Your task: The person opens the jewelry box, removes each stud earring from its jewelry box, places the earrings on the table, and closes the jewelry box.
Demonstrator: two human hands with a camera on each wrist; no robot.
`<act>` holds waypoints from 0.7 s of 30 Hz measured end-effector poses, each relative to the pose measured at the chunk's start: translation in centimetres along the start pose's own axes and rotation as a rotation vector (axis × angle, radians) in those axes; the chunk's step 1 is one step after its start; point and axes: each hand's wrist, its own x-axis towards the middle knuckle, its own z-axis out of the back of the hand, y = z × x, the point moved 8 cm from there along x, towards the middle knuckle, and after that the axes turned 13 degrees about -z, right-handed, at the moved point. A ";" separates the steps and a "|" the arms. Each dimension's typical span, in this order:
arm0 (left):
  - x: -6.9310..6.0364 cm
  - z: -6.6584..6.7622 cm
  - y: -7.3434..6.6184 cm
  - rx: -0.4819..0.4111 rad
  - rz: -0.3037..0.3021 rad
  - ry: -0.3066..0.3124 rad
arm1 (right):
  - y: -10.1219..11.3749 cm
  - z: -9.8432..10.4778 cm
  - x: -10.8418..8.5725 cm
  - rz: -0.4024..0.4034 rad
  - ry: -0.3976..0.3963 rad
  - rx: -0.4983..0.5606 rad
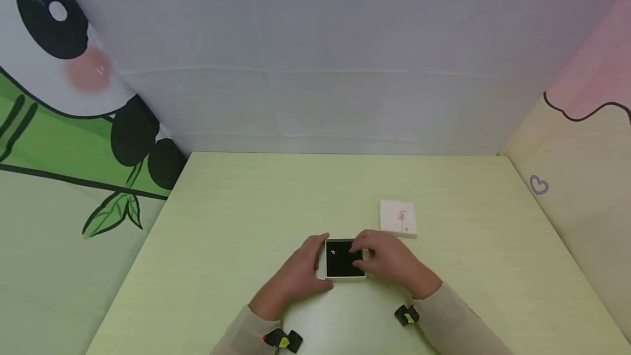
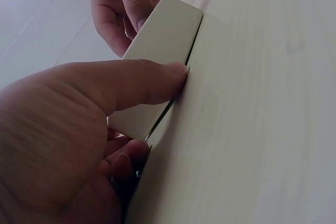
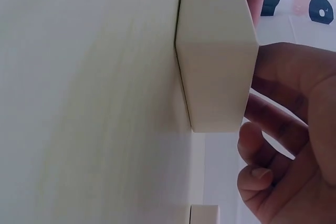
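A small white jewellery box point(image 1: 345, 279) with a black insert point(image 1: 340, 264) stands uncovered on the table. On the insert's left part lies a tiny silver star-like piece point(image 1: 333, 252). My left hand point(image 1: 304, 268) grips the box from its left side, thumb along the near wall and fingers at the far side. Over the box's right part reaches my right hand point(image 1: 389, 256), thumb and forefinger bent down towards the insert with a gap between their tips. In the right wrist view its other fingers point(image 3: 257, 179) curl loosely beside the box. Nothing shows between them.
A white lid point(image 1: 394, 218) with a pink flower print lies behind my right hand. The pale wooden table point(image 1: 256, 201) meets a white cloth backdrop point(image 1: 315, 70) at the far edge. Printed panels flank it on both sides.
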 end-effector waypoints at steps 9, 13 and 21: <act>0.3 -0.2 -0.1 0.009 -0.001 0.004 | -0.2 -0.4 0.3 0.002 -0.004 -0.087; 0.3 -0.1 -0.2 0.006 -0.006 -0.002 | -0.3 -0.6 0.5 0.010 0.000 -0.121; 0.4 -0.2 -0.2 0.002 -0.019 -0.005 | -0.3 -0.7 0.7 0.032 -0.009 -0.136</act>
